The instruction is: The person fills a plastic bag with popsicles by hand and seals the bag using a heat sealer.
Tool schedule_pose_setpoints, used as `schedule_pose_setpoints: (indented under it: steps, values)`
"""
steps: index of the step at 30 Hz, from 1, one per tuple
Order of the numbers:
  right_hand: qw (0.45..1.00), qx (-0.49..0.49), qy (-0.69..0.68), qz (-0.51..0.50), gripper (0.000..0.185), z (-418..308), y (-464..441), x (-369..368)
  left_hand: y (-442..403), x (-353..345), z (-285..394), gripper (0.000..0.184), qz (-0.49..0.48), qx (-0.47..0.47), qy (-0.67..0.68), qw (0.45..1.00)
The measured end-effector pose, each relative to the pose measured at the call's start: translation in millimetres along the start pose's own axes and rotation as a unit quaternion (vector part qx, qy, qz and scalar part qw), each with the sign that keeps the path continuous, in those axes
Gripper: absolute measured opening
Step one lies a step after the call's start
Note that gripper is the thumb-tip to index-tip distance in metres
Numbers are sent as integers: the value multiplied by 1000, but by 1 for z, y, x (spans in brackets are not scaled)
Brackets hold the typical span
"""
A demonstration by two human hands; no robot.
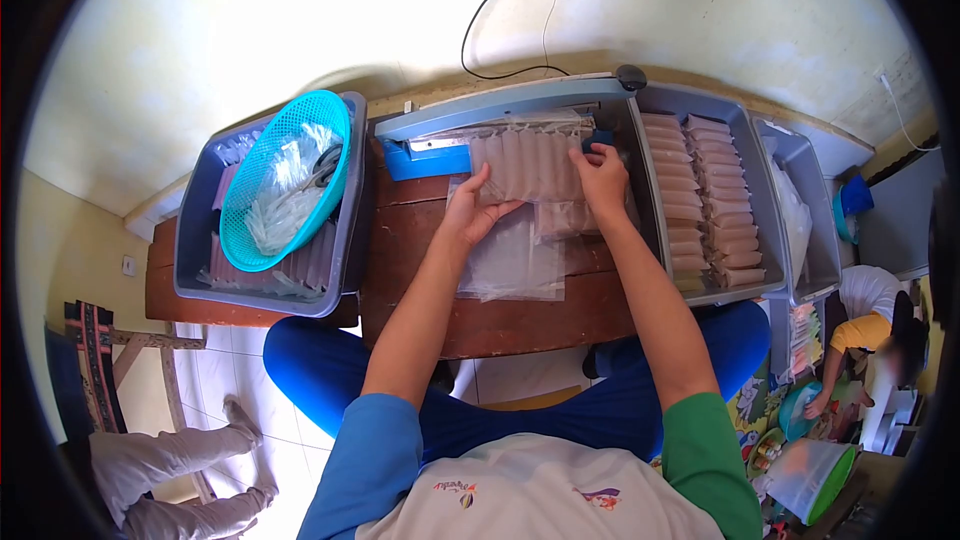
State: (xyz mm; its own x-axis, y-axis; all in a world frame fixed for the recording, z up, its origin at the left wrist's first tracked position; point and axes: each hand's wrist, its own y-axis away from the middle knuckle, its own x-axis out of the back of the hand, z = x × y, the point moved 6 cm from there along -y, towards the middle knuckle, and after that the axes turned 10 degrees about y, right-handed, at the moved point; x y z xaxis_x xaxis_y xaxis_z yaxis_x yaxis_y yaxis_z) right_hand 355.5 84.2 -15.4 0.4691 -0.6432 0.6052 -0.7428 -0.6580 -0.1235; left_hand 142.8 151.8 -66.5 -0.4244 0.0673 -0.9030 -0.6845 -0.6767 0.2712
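Note:
Between my two hands is a clear plastic bag of pinkish-brown tube packs (525,165), the tubes lined up side by side. My left hand (472,212) grips its lower left corner, thumb on top and fingers beneath. At the right edge, my right hand (603,178) pinches the bag between thumb and fingers. The bag's upper end lies at the long grey-blue bag sealer (500,105), whose arm stretches across above it. Below the bag, another filled bag (562,222) and flat clear plastic bags (512,265) rest on the brown wooden table (410,250).
At left, a turquoise basket (232,230) of clear plastic sits on a grey tub (190,270). Rows of tube packs (730,200) fill a grey tub (650,155) at right, with another tub (830,255) beyond it. Two other people (865,330) (170,470) are nearby.

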Motion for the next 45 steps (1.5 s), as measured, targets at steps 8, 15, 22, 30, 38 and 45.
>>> schedule_pose_setpoints:
  steps: [8, 15, 22, 30, 38, 45]
  values:
    - [976, -56, -160, -140, 43, 17, -23, -21, 0, -1, 0, 56, 9, 2, -4, 1000]
    - [972, -51, -188, -129, 42, 12, -25, -22, -1, -6, 0, 55, 8, -2, -3, 1000]
    - [998, 35, 19, -47, 35, -22, -15, 14, -2, -6, 0, 55, 2, 3, -3, 1000]
    - [879, 391, 138, 234, 51, -91, -11, 74, 0, -5, 0, 56, 18, -7, -3, 1000]
    - [892, 329, 285, 122, 57, -51, -31, 42, -1, -5, -1, 56, 11, 1, 20, 1000]
    - [890, 314, 312, 104, 58, -50, -32, 38, -2, -1, 0, 55, 5, 3, 7, 1000]
